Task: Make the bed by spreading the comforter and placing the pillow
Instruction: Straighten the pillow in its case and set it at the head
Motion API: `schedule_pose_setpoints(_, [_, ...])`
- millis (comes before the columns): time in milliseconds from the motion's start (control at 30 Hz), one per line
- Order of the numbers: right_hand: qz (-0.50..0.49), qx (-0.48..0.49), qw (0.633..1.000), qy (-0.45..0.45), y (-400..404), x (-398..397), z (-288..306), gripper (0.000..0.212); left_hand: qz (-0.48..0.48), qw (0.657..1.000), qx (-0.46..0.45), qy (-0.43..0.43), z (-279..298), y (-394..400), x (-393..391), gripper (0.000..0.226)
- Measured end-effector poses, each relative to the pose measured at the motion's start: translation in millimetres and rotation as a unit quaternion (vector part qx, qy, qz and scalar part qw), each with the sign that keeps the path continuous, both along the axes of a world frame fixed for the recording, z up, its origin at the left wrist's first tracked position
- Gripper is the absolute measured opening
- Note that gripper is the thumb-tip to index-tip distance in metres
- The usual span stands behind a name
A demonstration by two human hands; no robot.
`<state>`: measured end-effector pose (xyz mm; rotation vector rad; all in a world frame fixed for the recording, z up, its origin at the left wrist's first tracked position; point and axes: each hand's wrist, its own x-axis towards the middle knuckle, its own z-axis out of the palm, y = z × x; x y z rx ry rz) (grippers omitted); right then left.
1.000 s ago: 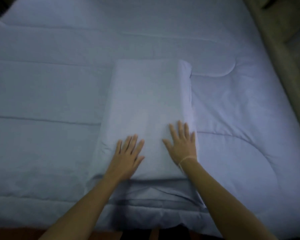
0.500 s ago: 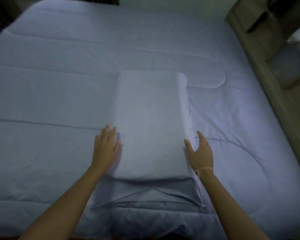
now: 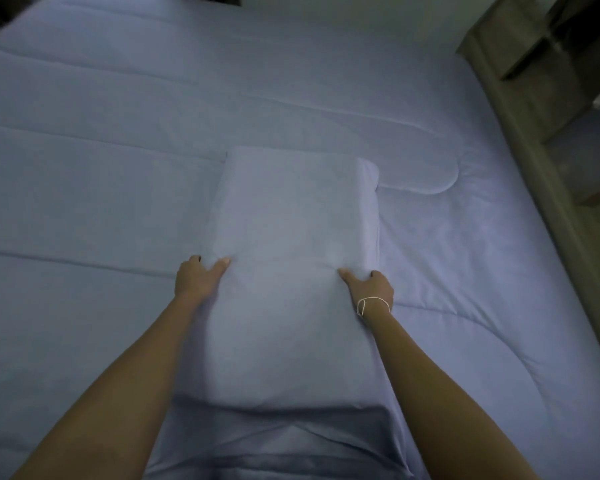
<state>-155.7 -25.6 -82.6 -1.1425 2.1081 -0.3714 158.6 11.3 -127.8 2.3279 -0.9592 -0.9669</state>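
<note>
Both hands (image 3: 197, 279) (image 3: 373, 285) now gripping one pillow (image 3: 291, 271).

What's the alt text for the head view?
Two bare hands, left hand and right hand, grip the long sides of a pale blue pillow lying on a matching comforter spread over the bed. A thin band circles the right wrist; wooden furniture stands at right.

Along the right side of the scene runs a brown wooden bed frame (image 3: 548, 216), behind it at the far right stands a wooden unit with open shelves (image 3: 534, 46), a pale wall (image 3: 343, 15) shows at the far edge, and a dark patch, too dim to identify, fills the far left corner.
</note>
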Motion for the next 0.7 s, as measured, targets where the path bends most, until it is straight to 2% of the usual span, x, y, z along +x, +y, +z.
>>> schedule_pose_setpoints(67, [-0.026, 0.011, 1.0, -0.006, -3, 2, -3, 0.069, -0.002, 1.0, -0.011, 0.008, 1, 2, -4, 0.077])
schedule_pose_setpoints(167, [-0.042, 0.012, 0.999, 0.007, -9, 5, -7, 0.05, -0.006, 1.0, -0.022, -0.003, 6, 5, -16, 0.07])
schedule_pose_setpoints(333, [-0.034, 0.013, 0.999, 0.029, -6, 7, -6, 0.045, 0.0, 0.997, -0.037, -0.062, 14, 11, -32, 0.037])
schedule_pose_setpoints(500, [-0.039, -0.002, 0.999, 0.031, 29, -13, 6, 0.038, -0.004, 0.996, -0.047, -0.074, 28, 45, -53, 0.039])
schedule_pose_setpoints(700, [-0.042, -0.041, 0.995, 0.075, 69, -58, 46, 0.036, -0.009, 0.997, -0.069, -0.017, 45, 67, -104, 0.039])
